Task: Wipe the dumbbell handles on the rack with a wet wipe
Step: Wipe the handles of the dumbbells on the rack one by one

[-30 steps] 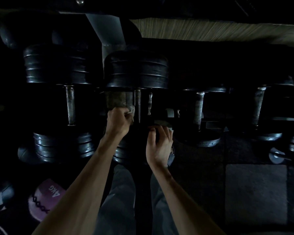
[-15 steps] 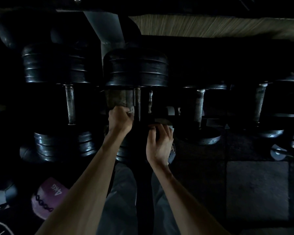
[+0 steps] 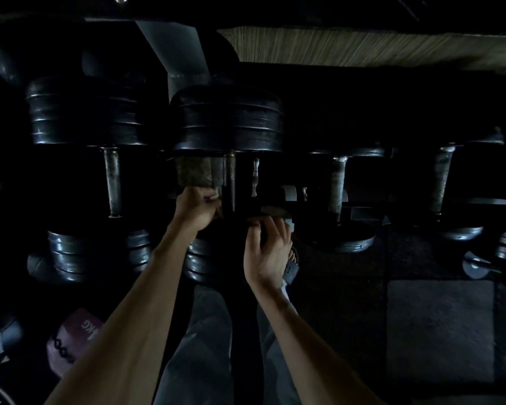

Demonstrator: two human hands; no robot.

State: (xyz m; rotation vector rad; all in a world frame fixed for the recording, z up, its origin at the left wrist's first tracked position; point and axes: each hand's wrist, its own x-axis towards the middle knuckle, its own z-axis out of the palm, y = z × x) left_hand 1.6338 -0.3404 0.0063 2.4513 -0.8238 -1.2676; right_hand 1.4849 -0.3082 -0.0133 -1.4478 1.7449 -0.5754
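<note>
Dark dumbbells lie in a row on the rack. My left hand [image 3: 197, 209] grips the near end of the thick, rough handle [image 3: 196, 173] of the middle dumbbell [image 3: 228, 121]. A bit of the white wet wipe [image 3: 215, 196] shows at its fingers. My right hand [image 3: 268, 248] is just to the right and nearer. Its fingers curl over a dark edge [image 3: 270, 211] by that dumbbell's near end; whether this is plate or rack I cannot tell in the dark.
Other dumbbells sit left [image 3: 113, 182] and right [image 3: 338, 188], [image 3: 443, 179], with bare metal handles. A grey rack post [image 3: 176, 51] rises behind. A purple weight [image 3: 73, 337] lies on the floor at lower left, and floor mats [image 3: 438, 328] lie at right. My legs are below.
My left hand has twisted slightly on the thick handle, and less of the white wipe shows. My right hand has kept its hold.
</note>
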